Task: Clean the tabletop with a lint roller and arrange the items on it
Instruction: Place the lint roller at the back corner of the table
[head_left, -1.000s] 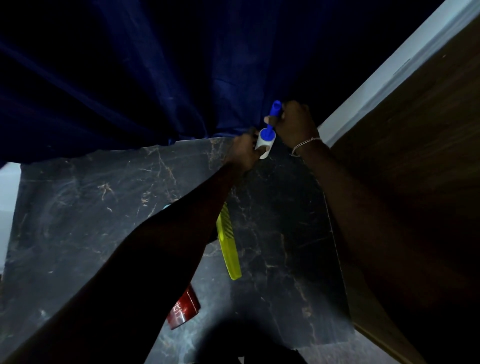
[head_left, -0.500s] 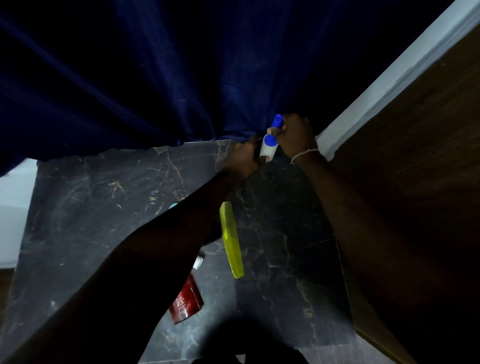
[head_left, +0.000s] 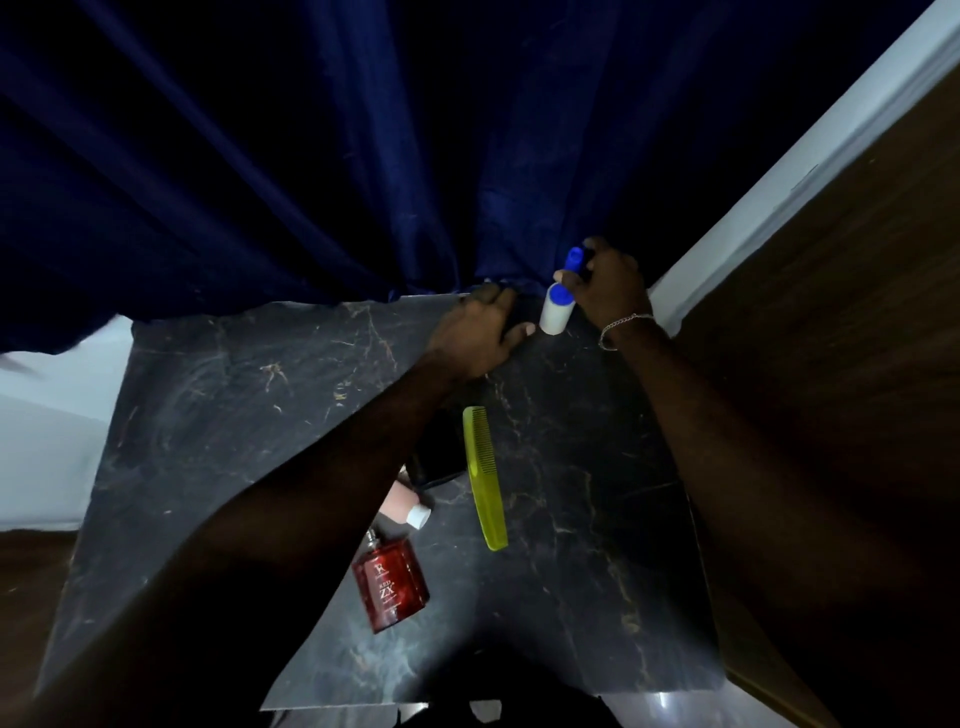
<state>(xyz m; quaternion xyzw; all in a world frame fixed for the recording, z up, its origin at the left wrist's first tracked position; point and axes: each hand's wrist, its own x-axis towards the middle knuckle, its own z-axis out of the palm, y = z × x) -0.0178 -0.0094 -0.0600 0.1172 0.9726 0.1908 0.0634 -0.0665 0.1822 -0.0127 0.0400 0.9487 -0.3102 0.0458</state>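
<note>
My right hand (head_left: 607, 291) grips the blue handle of a lint roller (head_left: 557, 313) whose white roll rests on the far right part of the dark marble tabletop (head_left: 218, 426). Just left of the roll, my left hand (head_left: 475, 332) lies on the tabletop with fingers spread, thumb close to the roll. A yellow-green comb (head_left: 484, 483) lies in the middle. Beside it sit a black object (head_left: 441, 457), a pink tube with a white cap (head_left: 404, 506) and a red perfume bottle (head_left: 390, 587), partly hidden by my left forearm.
A dark blue curtain (head_left: 311, 156) hangs over the table's far edge. A white wall strip (head_left: 779, 156) and a brown wooden panel (head_left: 857, 260) run along the right side. A white surface (head_left: 47, 415) shows at the left.
The view has tilted, showing more of the near table, the perfume bottle and the tube. My left hand has flattened beside the roll, and the roller has come down onto the tabletop.
</note>
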